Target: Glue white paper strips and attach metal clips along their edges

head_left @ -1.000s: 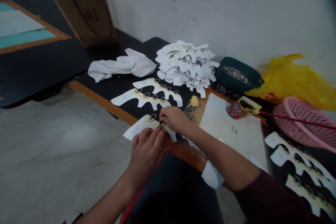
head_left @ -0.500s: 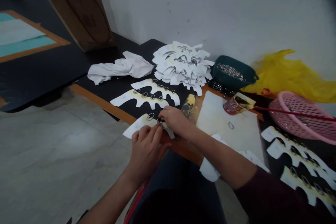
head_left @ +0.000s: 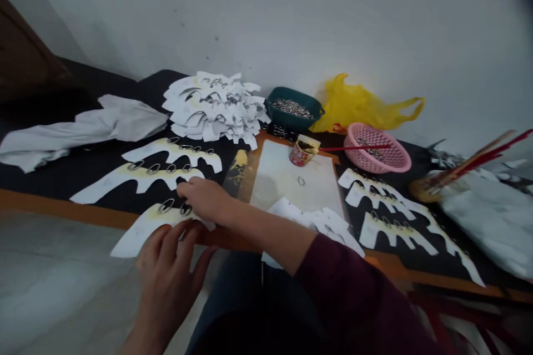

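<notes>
My left hand (head_left: 170, 263) is at the table's front edge, fingers stretched and thumb apart, fingertips at the lower edge of a white toothed piece (head_left: 139, 230). Yellowish glue stains this piece, and it carries an oval metal ring (head_left: 166, 206). Beside that stands a second metal ring (head_left: 185, 209), close under the fingers of my right hand (head_left: 206, 198). The right fingers are pinched together over the piece's right part; what is between them is hidden. Just behind lie two similar pieces with rings, the nearer white piece (head_left: 112, 182) and the farther white piece (head_left: 145, 150).
Behind are a white cloth (head_left: 120, 119), a stack of white pieces (head_left: 216, 108), a green basin of rings (head_left: 291, 108) and a yellow bag (head_left: 362, 102). Rightward stand a glue tin (head_left: 298, 155) with a red stick, a pink basket (head_left: 385, 158) and more ringed pieces (head_left: 378, 227).
The view has swung to the right, bringing more of the right side of the table into sight. Both hands stay at the same white piece; the left fingers look more spread.
</notes>
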Demonstrator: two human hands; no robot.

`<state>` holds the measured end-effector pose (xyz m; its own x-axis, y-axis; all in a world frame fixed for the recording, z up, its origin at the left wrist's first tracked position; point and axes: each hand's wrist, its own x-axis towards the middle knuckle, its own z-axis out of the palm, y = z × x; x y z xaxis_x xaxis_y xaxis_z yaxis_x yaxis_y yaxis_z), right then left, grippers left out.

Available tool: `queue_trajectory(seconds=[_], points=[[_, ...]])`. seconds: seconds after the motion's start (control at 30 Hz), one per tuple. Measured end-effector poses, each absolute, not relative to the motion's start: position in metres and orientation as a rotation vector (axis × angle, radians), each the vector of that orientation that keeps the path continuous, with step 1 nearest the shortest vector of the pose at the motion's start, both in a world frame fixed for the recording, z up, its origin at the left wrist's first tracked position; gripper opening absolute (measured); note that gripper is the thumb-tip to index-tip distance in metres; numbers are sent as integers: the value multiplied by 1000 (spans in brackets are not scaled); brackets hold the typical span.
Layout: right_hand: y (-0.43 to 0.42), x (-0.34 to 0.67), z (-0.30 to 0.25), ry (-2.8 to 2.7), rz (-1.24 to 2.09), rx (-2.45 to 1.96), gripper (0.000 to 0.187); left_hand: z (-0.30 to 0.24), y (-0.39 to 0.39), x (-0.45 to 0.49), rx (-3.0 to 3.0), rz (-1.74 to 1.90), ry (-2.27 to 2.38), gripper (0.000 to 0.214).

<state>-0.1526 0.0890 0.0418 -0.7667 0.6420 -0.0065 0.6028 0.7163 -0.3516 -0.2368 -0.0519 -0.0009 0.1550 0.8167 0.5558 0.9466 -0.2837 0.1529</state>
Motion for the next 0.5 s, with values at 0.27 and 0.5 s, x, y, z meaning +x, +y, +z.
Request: queue_trajectory(seconds=[0.27, 0.5], points=[[111, 2, 71, -2494, 430, -1604, 19, -9, -68, -217, -2175, -881, -1733, 29], [123, 103, 48, -2487, 515, -1769, 16, -1, -64, -201, -2255, -965, -1815, 21]])
